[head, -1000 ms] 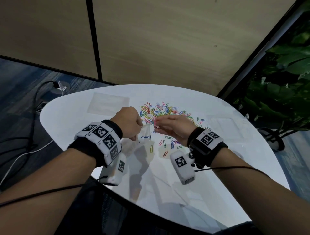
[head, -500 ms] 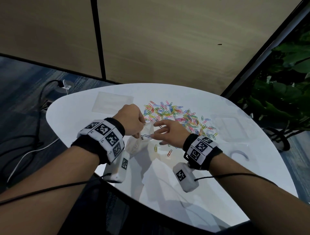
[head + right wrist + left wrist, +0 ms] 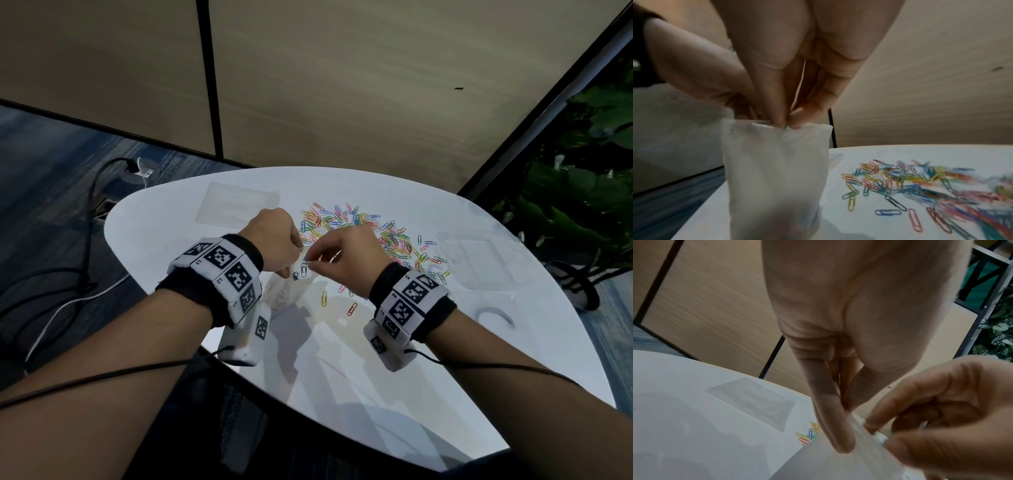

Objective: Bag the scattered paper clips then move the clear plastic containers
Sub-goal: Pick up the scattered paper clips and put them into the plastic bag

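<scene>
Both hands at the mouth of a small bag above the white surface [image 3: 394, 394].

The left hand [image 3: 274, 240] pinches the bag [image 3: 777, 170] rim; the right hand [image 3: 346, 260] pinches a clip into its opening. The clips [image 3: 370, 233] lie just beyond, flat clear containers [image 3: 236, 209] either side. The bag's contents are blurred.

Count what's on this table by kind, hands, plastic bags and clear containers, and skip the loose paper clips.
Hands: 2 (left hand, right hand)
Plastic bags: 2 (held bag, flat bag)
Clear containers: 1 for sure (square container); I can't tell what the curved clear piece is, so it isn't counted
Total: 5
</scene>
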Demonstrator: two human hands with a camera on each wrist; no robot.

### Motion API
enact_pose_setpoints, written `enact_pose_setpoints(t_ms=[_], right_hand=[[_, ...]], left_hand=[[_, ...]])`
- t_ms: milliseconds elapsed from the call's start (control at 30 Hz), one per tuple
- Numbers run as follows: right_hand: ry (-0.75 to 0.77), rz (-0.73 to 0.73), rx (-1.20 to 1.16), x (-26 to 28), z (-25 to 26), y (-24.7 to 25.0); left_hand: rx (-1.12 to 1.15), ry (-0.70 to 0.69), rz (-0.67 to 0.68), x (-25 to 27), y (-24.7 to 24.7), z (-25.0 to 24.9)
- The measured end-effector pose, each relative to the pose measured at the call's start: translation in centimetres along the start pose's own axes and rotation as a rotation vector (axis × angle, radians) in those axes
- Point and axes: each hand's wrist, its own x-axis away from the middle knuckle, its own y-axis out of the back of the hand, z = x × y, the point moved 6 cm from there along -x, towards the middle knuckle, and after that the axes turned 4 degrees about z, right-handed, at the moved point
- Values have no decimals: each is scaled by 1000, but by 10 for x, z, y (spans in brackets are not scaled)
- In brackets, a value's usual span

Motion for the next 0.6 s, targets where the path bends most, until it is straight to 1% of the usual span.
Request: enact_pose_setpoints(t_ms=[33, 67, 100, 133, 167, 200, 233, 267, 300, 333, 367, 400, 433, 467, 500, 600], right_hand=[[36, 54, 47, 2, 4, -5], [44, 81, 39, 3, 2, -8], [20, 66, -44, 5, -1, -7], [-27, 11, -148, 6, -9, -4], [-78, -63, -203, 6, -20, 0], [-120, -116, -173, 7, -31, 3], [-143, -93, -45, 8, -41, 1], [-141, 1, 140, 10, -51, -7], [-104, 143, 314, 14, -61, -24], [-35, 295, 436, 22, -70, -45], [71, 404, 510, 33, -75, -66], [185, 461, 547, 43, -78, -84], [276, 483, 565, 52, -84, -98], [319, 476, 589, 58, -92, -105], [318, 449, 635, 58, -104, -106], [130, 385, 786, 50, -140, -82]], left_hand=[[5, 1, 0, -1, 0, 1], [7, 2, -2, -1, 1, 2], [5, 4, -6, -2, 1, 3], [-1, 5, -10, -2, 2, 4], [-7, 5, -16, -3, 3, 4], [-8, 6, -23, -3, 4, 5], [-9, 8, -28, -3, 6, 6], [-12, 9, -32, -3, 7, 6], [-15, 11, -34, -3, 7, 6], [-16, 11, -33, -3, 7, 7], [-15, 11, -26, -4, 6, 7], [-8, 11, -15, -4, 5, 8], [0, 14, -2, -4, 4, 8], [4, 15, 8, -3, 4, 8], [4, 17, 13, -3, 4, 8], [-6, 23, 14, -2, 4, 7]])
